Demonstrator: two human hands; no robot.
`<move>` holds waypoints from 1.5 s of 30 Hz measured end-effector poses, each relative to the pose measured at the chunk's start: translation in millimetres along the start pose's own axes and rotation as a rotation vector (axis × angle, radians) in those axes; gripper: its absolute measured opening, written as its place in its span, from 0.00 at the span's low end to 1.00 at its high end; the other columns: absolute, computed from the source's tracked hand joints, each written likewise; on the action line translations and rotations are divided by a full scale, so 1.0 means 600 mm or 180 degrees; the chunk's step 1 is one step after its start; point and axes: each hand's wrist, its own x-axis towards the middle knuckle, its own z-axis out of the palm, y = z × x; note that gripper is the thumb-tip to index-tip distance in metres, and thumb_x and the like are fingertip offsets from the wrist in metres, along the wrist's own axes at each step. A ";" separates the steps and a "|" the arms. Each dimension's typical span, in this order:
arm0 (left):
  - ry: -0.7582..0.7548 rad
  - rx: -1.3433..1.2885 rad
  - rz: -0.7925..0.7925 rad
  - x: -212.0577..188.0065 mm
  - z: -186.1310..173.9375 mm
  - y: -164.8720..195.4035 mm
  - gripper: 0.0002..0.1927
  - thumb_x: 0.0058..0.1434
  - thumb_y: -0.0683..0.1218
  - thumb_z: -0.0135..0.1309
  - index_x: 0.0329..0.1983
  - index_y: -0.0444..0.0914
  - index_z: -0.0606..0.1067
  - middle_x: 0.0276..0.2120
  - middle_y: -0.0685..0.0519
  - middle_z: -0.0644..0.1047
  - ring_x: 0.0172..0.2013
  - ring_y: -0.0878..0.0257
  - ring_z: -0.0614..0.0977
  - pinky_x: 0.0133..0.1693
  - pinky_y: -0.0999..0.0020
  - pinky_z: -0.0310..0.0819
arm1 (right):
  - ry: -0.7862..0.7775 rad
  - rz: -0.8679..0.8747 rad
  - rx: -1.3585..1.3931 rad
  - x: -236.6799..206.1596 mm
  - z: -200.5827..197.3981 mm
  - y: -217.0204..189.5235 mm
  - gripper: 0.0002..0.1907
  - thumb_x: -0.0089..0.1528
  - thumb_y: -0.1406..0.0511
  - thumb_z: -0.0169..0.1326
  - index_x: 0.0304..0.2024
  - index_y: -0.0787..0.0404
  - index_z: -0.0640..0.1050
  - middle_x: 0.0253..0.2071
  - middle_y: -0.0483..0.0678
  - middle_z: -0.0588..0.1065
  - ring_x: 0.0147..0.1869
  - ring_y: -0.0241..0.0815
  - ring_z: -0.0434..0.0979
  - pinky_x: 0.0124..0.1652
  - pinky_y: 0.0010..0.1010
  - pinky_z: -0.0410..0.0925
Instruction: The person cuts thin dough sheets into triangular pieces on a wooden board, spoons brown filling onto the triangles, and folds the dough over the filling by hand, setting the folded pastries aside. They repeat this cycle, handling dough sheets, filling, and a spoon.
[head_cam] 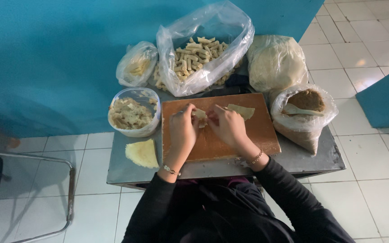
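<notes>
I'm pinching both my left hand [183, 126] and right hand [226, 125] on a wrapper [200, 114], big bag of finished rolls [199, 56] piling up, filling tub [131, 113] looking half full.

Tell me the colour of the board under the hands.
Orange-brown wood, the board, seen best in the head view.

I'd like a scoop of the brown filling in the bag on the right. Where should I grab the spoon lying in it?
Take the spoon by its pale handle end, which points right toward the bag rim, reaching from above on the right. It seems to lie nearly flat on the brown filling, its broader end to the left.
</notes>
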 end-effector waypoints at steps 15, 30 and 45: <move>-0.0566 0.0114 0.0446 -0.008 0.018 -0.029 0.23 0.53 0.34 0.57 0.53 0.40 0.74 0.30 0.45 0.79 0.36 0.45 0.81 0.43 0.50 0.72 | 0.0185 -0.0365 0.0637 0.005 -0.001 -0.002 0.32 0.58 0.70 0.60 0.64 0.55 0.68 0.35 0.50 0.82 0.38 0.49 0.86 0.37 0.36 0.76; -0.0760 -0.0243 0.0443 -0.002 -0.011 -0.044 0.10 0.62 0.37 0.58 0.47 0.34 0.75 0.47 0.43 0.74 0.39 0.44 0.82 0.39 0.52 0.76 | -0.0545 -0.1012 0.0316 0.007 -0.028 -0.020 0.43 0.62 0.72 0.53 0.76 0.51 0.52 0.45 0.50 0.82 0.44 0.54 0.84 0.41 0.42 0.75; -0.1599 -0.0089 0.0409 0.017 -0.042 -0.049 0.19 0.52 0.49 0.68 0.46 0.39 0.82 0.54 0.42 0.72 0.43 0.47 0.83 0.43 0.55 0.77 | -0.1247 -0.1246 -0.0506 0.040 -0.053 -0.010 0.38 0.64 0.63 0.56 0.74 0.42 0.58 0.37 0.49 0.82 0.38 0.52 0.84 0.38 0.40 0.75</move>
